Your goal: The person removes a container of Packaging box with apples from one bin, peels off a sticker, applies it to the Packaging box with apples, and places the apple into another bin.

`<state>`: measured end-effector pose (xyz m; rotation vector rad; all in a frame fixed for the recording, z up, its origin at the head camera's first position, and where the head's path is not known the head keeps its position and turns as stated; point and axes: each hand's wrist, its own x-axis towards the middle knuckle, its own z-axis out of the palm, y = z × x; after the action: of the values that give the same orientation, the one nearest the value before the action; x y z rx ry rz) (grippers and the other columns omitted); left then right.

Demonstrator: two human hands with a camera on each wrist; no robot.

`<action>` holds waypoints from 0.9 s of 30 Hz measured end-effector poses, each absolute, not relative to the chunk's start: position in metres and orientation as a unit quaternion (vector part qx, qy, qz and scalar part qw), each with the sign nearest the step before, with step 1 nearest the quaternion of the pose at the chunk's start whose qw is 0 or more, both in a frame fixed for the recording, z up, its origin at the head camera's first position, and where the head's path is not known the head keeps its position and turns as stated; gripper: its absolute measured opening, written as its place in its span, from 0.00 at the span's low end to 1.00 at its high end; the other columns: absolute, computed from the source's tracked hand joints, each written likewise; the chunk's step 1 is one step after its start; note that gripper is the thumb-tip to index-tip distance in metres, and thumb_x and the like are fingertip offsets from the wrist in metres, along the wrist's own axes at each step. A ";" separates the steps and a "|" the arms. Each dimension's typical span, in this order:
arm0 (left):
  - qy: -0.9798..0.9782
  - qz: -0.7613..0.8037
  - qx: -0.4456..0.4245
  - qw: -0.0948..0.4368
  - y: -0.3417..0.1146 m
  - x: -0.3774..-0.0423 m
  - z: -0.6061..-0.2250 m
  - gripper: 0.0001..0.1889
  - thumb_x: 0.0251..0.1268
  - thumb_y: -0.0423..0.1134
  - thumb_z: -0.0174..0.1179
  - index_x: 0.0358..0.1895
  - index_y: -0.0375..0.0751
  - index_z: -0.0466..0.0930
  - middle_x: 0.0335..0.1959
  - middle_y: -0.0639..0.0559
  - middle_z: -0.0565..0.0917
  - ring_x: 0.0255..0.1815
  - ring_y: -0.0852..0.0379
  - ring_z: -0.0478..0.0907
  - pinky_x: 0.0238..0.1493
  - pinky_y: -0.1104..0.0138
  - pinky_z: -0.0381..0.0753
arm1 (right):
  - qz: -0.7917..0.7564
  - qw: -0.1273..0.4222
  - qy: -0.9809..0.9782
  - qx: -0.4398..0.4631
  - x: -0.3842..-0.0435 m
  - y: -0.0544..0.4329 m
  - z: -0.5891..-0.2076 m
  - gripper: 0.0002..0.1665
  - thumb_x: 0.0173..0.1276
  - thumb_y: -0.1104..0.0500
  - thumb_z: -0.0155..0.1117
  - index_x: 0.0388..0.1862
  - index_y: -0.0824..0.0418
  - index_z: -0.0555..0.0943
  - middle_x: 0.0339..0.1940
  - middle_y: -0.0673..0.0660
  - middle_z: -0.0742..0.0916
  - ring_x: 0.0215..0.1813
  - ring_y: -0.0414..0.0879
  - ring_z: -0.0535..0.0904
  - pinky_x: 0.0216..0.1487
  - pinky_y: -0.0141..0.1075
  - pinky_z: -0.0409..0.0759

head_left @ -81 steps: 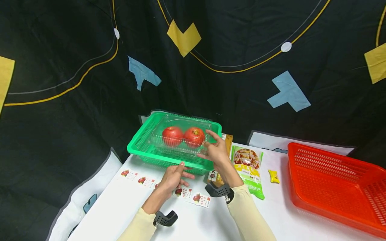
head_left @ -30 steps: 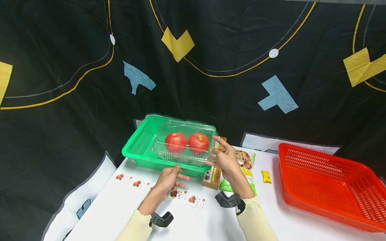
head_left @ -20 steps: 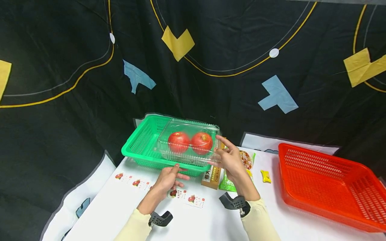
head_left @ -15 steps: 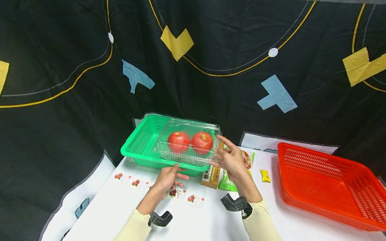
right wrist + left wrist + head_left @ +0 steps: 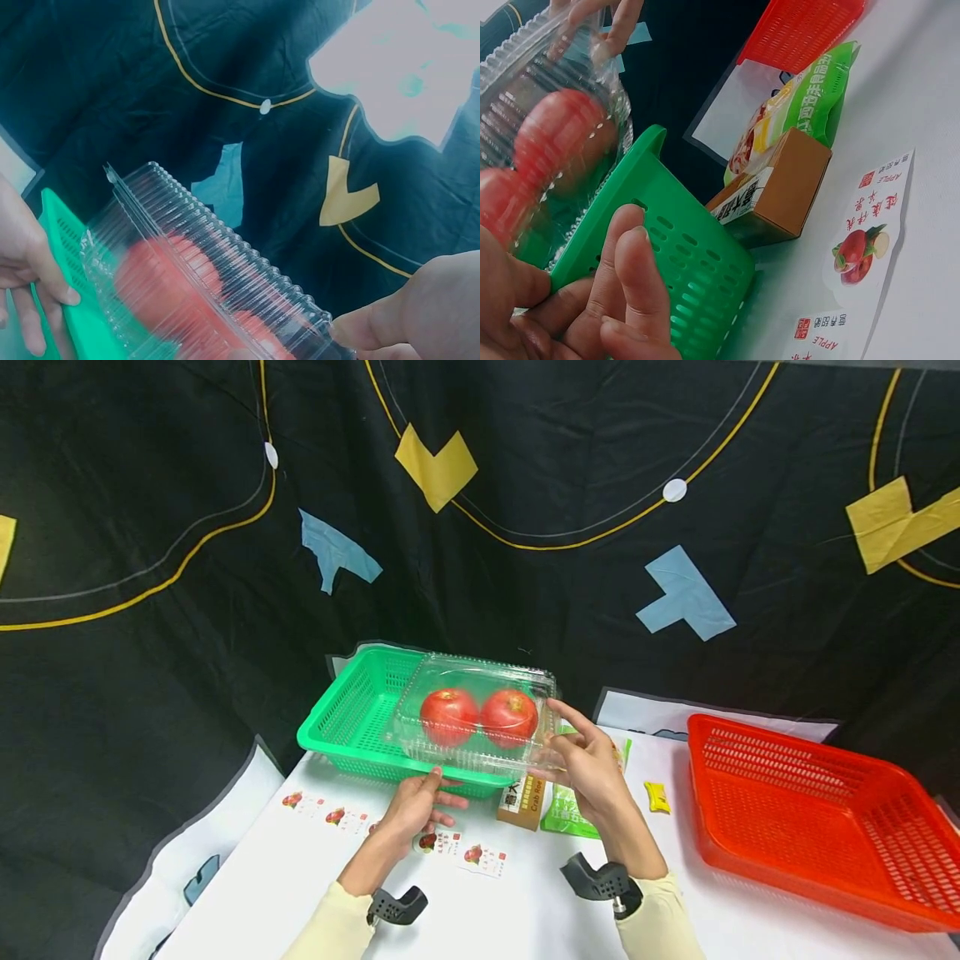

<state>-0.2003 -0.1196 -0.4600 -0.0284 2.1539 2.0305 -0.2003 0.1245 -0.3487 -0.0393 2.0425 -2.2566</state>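
My right hand (image 5: 590,768) grips the right end of a clear plastic clamshell box (image 5: 487,673). Two red apples (image 5: 448,717) show through its lid. The box is above the right part of a green plastic basket (image 5: 347,720), tilted in the right wrist view (image 5: 225,259). My left hand (image 5: 408,810) pinches the basket's front rim, thumb on top and fingers beneath; in the left wrist view the fingers (image 5: 641,285) lie against the perforated wall (image 5: 697,262). Part of the box's underside is hidden behind the basket rim.
Right of the green basket lie a brown box (image 5: 522,802) and a green food packet (image 5: 570,812), partly behind my right arm. Beyond are a small yellow packet (image 5: 657,797) and a red basket (image 5: 780,827). Apple-printed cards (image 5: 482,858) lie in front. A black curtain (image 5: 525,602) hangs behind.
My right hand has carried the clamshell box of apples rightward across the green basket, now reaching past its right edge. My left hand has kept its hold on the rim.
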 end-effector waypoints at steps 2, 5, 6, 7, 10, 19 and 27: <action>0.724 0.683 -0.011 0.091 -0.119 -0.200 -0.460 0.28 0.82 0.49 0.35 0.58 0.27 0.75 0.37 0.44 0.87 0.22 0.57 0.81 0.19 0.73 0.69 | -0.738 0.049 0.673 -0.012 -0.198 0.128 -0.349 0.31 0.74 0.69 0.50 0.73 0.52 0.68 0.47 0.66 0.72 0.50 0.63 0.81 0.41 0.48 0.83; 0.725 0.682 -0.012 0.092 -0.119 -0.200 -0.459 0.27 0.82 0.48 0.35 0.59 0.27 0.75 0.37 0.45 0.87 0.21 0.58 0.81 0.18 0.73 0.68 | -0.740 0.049 0.671 -0.019 -0.195 0.134 -0.349 0.31 0.73 0.70 0.49 0.73 0.54 0.67 0.49 0.65 0.70 0.54 0.64 0.78 0.41 0.49 0.83; 0.726 0.682 -0.013 0.092 -0.119 -0.200 -0.459 0.27 0.82 0.48 0.35 0.59 0.27 0.75 0.37 0.45 0.87 0.21 0.58 0.81 0.18 0.73 0.68 | -0.741 0.049 0.669 -0.020 -0.194 0.137 -0.349 0.31 0.73 0.70 0.49 0.73 0.54 0.67 0.50 0.65 0.70 0.56 0.65 0.77 0.42 0.50 0.82; 0.726 0.681 -0.013 0.092 -0.118 -0.200 -0.459 0.27 0.82 0.48 0.35 0.59 0.27 0.75 0.37 0.45 0.87 0.21 0.58 0.80 0.18 0.73 0.68 | -0.743 0.049 0.667 -0.022 -0.193 0.139 -0.349 0.31 0.73 0.70 0.49 0.74 0.54 0.67 0.51 0.65 0.69 0.57 0.66 0.76 0.42 0.50 0.82; 0.728 0.679 -0.012 0.093 -0.118 -0.200 -0.458 0.27 0.82 0.48 0.36 0.58 0.28 0.76 0.37 0.45 0.87 0.21 0.57 0.81 0.17 0.73 0.67 | -0.746 0.047 0.664 -0.022 -0.190 0.147 -0.350 0.32 0.73 0.70 0.48 0.74 0.55 0.66 0.51 0.66 0.70 0.58 0.66 0.75 0.43 0.51 0.81; 0.727 0.680 -0.013 0.097 -0.121 -0.201 -0.458 0.27 0.82 0.50 0.36 0.59 0.29 0.76 0.38 0.45 0.87 0.21 0.57 0.81 0.18 0.71 0.68 | -0.748 0.034 0.663 -0.018 -0.185 0.164 -0.354 0.32 0.74 0.70 0.47 0.75 0.55 0.64 0.44 0.63 0.70 0.47 0.61 0.81 0.43 0.52 0.81; 0.727 0.679 -0.016 0.099 -0.120 -0.201 -0.458 0.27 0.82 0.49 0.35 0.59 0.28 0.75 0.36 0.46 0.87 0.20 0.59 0.79 0.17 0.73 0.67 | -0.738 0.028 0.674 -0.014 -0.177 0.176 -0.352 0.32 0.75 0.70 0.46 0.76 0.55 0.63 0.49 0.68 0.70 0.52 0.62 0.78 0.43 0.50 0.82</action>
<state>-0.2008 -0.1202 -0.4577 -0.0460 2.1513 2.0085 -0.1773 0.1764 -0.3518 -0.0421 2.0796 -2.2783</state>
